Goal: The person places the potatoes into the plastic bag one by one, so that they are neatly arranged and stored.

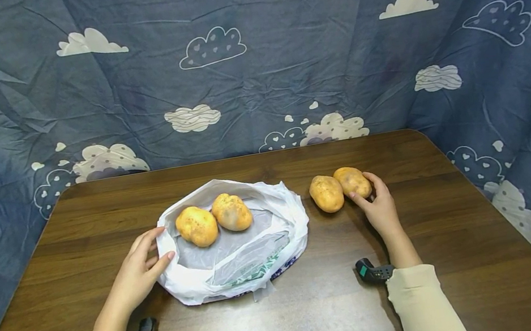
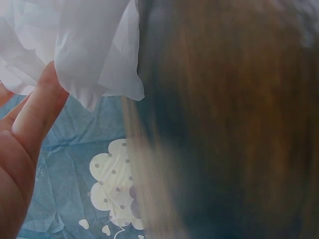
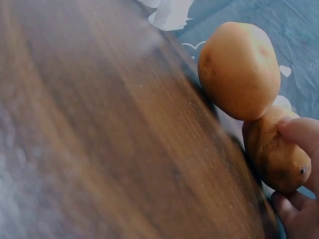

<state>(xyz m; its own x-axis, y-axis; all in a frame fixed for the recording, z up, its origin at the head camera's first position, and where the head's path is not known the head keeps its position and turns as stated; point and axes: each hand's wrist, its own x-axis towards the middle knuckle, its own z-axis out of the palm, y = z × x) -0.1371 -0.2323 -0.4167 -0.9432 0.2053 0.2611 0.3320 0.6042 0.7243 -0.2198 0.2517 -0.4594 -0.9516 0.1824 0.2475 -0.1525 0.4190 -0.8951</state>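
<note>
A white plastic bag [image 1: 286, 217] lies on the table with its mouth open, and two potatoes [image 1: 197, 226] show inside it. My left hand [image 1: 134, 278] holds the bag's left rim between thumb and fingers. In the left wrist view the white plastic [image 2: 94, 50] hangs over a fingertip. To the right of the bag, two more potatoes lie side by side, touching. My right hand [image 1: 381, 209] grips the right-hand one, the farther potato [image 1: 352, 181], thumb on its near side. The other potato [image 1: 326, 194] sits just left of it, untouched by the hand.
Everything rests on a dark brown wooden table [image 1: 319, 317]. A blue curtain with white clouds [image 1: 217, 81] hangs behind the table's back edge and along the right side. Black wrist cameras [image 1: 373, 272] are strapped to both wrists.
</note>
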